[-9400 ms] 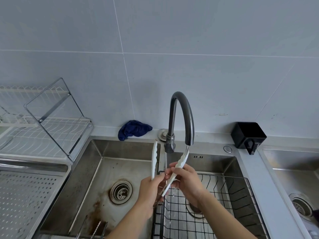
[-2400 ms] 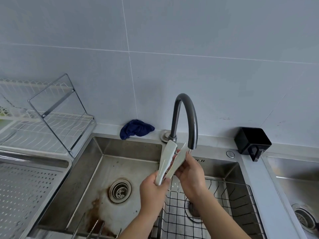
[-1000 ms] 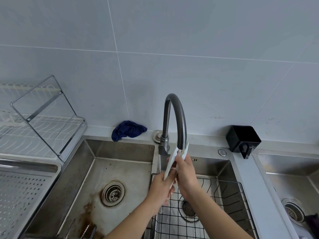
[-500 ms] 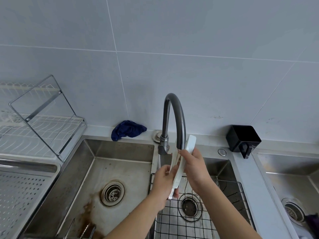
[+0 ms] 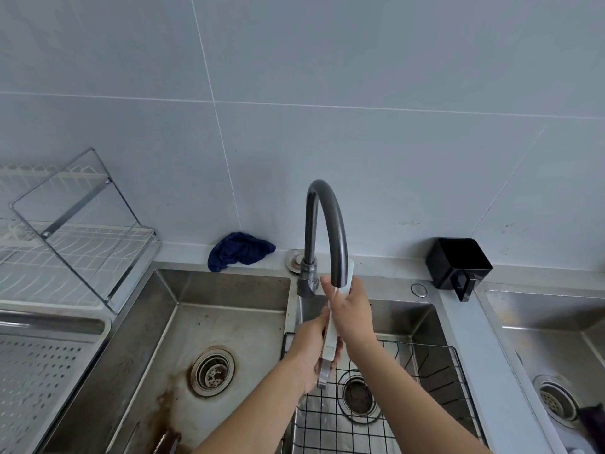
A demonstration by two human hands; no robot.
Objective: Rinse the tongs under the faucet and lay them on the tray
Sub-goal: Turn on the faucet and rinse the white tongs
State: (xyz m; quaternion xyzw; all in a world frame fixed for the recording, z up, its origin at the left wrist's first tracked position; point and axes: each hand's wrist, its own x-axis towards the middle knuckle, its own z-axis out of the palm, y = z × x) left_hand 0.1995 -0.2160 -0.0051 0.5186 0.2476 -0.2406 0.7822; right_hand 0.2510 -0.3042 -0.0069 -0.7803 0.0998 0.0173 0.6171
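Pale tiled wall (image 5: 360, 77) fills the top, and below it the steel left basin (image 5: 229, 316) shows rust-brown staining around its drain (image 5: 212, 370). Far left, the perforated tray (image 5: 39, 371) sits below the wire dish rack (image 5: 75, 257), well apart from the action. The black wire basket (image 5: 435, 362) lies in the middle basin, and the dark gooseneck faucet (image 5: 330, 204) arches over it. Both hands are on the job: the left hand (image 5: 309, 348) is wrapped round the lower stretch of the white tongs (image 5: 332, 335), and the right hand (image 5: 352, 316) is curled round the upper stretch, just beneath the spout. The tongs are nearly upright over the basket, their top end poking up beside the spout. Nine seconds back their arms were spread in a V; now they're pressed together. Half a second ago the left hand hid the bottom, and now the grey metal end pokes out below it. On the tabletop behind, the crumpled blue cloth (image 5: 240, 250) and the black holder (image 5: 458, 262) sit where they were.
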